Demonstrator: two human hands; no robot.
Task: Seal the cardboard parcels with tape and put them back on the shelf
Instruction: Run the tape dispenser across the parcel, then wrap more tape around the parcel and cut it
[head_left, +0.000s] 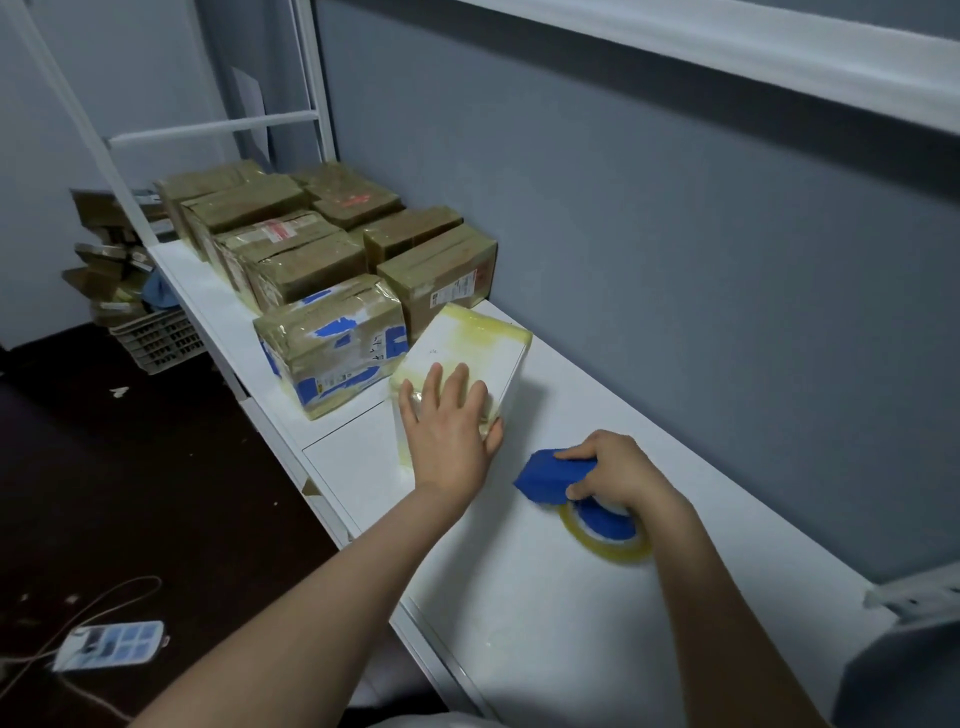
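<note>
Parcel (470, 340) lies under left grip (449, 423); right grip (621, 475) holds tape dispenser (548, 475).

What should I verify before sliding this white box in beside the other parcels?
1. Left hand flat on top of the white box: ok.
2. Box sealed: yellowish tape crosses its top, other faces hidden: cannot tell.
3. No tape strand joining box and tape dispenser: ok.
4. Right hand grips the dispenser, which rests on the shelf apart from the box: ok.
5. Room left beside the blue-marked parcel: cannot tell.
</note>
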